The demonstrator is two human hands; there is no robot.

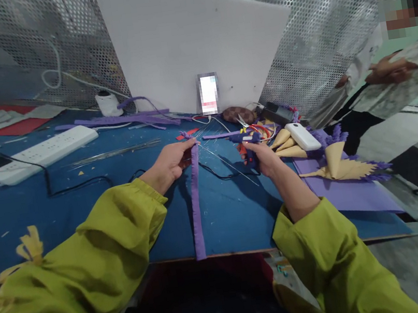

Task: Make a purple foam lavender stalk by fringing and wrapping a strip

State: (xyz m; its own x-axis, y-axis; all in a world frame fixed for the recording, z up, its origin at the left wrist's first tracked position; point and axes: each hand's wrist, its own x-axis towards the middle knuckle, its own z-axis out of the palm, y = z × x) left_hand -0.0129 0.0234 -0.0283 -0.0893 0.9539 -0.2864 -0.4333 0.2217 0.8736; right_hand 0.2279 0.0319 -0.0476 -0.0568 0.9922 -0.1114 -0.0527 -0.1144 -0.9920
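Note:
Between the closed fingers of my left hand (173, 160) is the top of a purple fringed paper strip (196, 205). The strip hangs down toward the front edge of the blue table (237, 215). A thin wire (229, 165) slants from those fingers down to the right. My right hand (262, 158) is wrapped round the handle of a dark blue glue gun (243, 138). Its nozzle points left, a little apart from the strip. Behind the nozzle lies another purple strip (216, 136).
A white power strip (43, 154) and loose wires (114, 153) lie at left. A lit phone (209, 93) leans on a white board (191, 39). Purple paper flowers wrapped in tan paper (348, 167) rest at right on purple sheets (357, 200). Another person (395, 66) stands at far right.

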